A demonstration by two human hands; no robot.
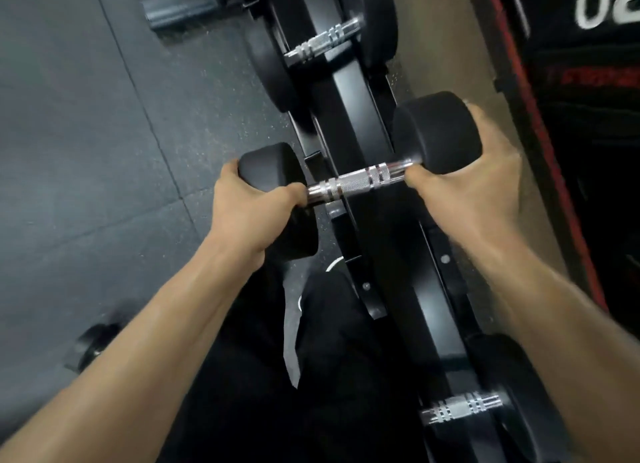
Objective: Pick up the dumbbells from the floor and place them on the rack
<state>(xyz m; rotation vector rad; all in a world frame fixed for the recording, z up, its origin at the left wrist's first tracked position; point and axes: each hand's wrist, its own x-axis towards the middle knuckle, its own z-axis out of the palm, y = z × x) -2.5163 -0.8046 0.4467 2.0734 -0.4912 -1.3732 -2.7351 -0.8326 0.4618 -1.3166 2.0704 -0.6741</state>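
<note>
A black dumbbell with a knurled chrome handle (360, 182) lies crosswise over the black rack (349, 109). My left hand (249, 213) is wrapped around its left rubber head. My right hand (474, 182) cups its right head from behind, thumb by the handle end. Whether the dumbbell rests on the rack rails or hangs just above them is unclear. Two other dumbbells sit on the rack, one further up (322, 43) and one nearer me (464, 410).
Another dumbbell (91, 344) lies blurred on the grey rubber floor at lower left. A dark roller-like object (180, 8) lies on the floor at top left. My dark-trousered leg stands close to the rack. A black and red sign lines the right side.
</note>
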